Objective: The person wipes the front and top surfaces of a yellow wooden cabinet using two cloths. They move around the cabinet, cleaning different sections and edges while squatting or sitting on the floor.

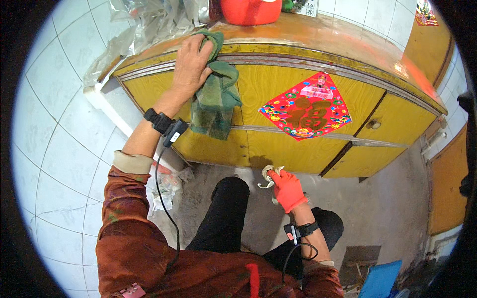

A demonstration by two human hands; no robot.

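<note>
My left hand (191,61), bare with a black strap at the wrist, grips a green checked cloth (218,100) at the front edge of the wooden cabinet top. The cloth hangs down over the yellow cabinet doors (212,149). My right hand (288,189) wears an orange-red glove and is closed on a whitish crumpled strip (267,175), perhaps cloth, low in front of the lower doors. A red diamond-shaped paper decoration (307,108) is fixed to the upper doors, between and above my hands.
A red plastic container (251,11) stands at the back of the cabinet top (320,31). Clear plastic bags (149,29) lie at its left end. More bags (167,186) rest on the floor at left. A blue object (380,279) is at lower right. White tiles cover the left wall.
</note>
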